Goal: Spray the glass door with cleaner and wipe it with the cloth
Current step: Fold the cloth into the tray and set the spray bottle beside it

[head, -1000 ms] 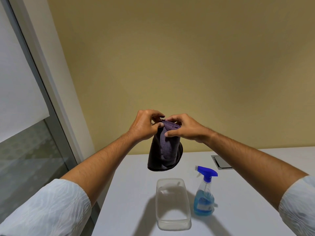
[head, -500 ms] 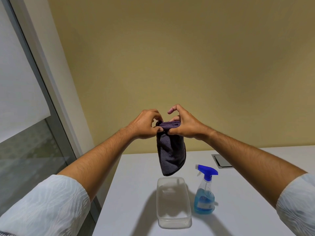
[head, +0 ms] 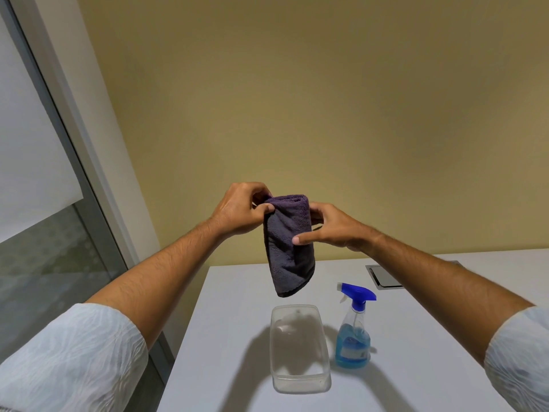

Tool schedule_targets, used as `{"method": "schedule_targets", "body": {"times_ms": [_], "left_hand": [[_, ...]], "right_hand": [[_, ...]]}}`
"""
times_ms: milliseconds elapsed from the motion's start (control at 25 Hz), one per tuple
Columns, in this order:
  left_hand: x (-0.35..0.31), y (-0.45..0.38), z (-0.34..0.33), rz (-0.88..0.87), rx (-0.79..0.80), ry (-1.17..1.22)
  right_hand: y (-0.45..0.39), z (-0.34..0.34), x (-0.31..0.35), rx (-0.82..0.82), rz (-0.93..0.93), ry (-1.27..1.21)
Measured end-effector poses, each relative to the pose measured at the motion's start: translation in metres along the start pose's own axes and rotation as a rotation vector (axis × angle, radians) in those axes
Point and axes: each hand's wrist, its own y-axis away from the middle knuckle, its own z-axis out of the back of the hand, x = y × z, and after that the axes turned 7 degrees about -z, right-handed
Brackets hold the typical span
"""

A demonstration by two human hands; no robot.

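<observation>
The right hand [head: 329, 226] has slid from the top fold to pinch mid-cloth [head: 288, 245], the left hand [head: 240, 211] still gripping its top edge; folding continues, spray bottle [head: 354, 328] untouched on the bench [head: 430, 337] beneath the right forearm.

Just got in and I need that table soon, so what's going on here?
A person is holding a dark purple cloth up over the white table, the left hand pinching its top edge and the right hand gripping its side. The blue spray bottle stands untouched on the table beside an empty clear container. The glass door is at the left.
</observation>
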Motion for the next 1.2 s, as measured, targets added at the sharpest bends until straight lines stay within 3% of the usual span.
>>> {"method": "schedule_targets", "body": {"times_ms": [240, 560, 640, 760, 1200], "left_hand": [[0.007, -0.002, 0.008, 0.082, -0.113, 0.058], [0.028, 0.008, 0.011, 0.265, -0.158, 0.342], [0.037, 0.015, 0.014, 0.311, -0.108, 0.387], [0.049, 0.027, 0.018, 0.341, 0.048, 0.251], [0.046, 0.049, -0.011, 0.142, 0.396, -0.070]], "right_hand": [[0.005, -0.001, -0.025, 0.027, -0.075, 0.102], [0.005, -0.002, -0.034, -0.042, -0.056, 0.111], [0.005, 0.003, -0.028, -0.038, -0.060, 0.127], [0.004, 0.009, -0.018, 0.014, -0.084, 0.209], [-0.003, 0.005, -0.001, 0.135, -0.146, 0.455]]}}
